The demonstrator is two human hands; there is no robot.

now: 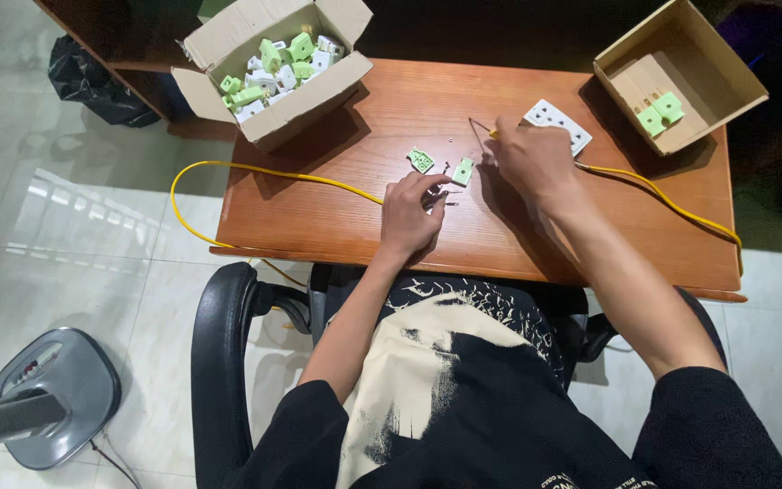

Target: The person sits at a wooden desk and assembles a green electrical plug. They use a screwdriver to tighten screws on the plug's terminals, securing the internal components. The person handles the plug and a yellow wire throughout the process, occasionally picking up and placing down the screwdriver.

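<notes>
My left hand (412, 213) rests on the wooden table (364, 208), its fingertips pinching a small green plastic part (463, 170) together with a short dark metal piece. My right hand (533, 158) is closed around a thin yellow-handled tool, its tip pointing left toward that green part. A second small green part (421, 160) lies loose just left of the fingers. A white socket plate (558, 124) with several holes lies behind my right hand. A yellow cable (264, 168) runs across the table under both hands.
An open cardboard box (273, 63) full of green and white parts stands at the back left. Another box (681, 72) at the back right holds two green parts. A fan base (47, 394) stands on the tiled floor at lower left. I sit in a black chair (224, 353).
</notes>
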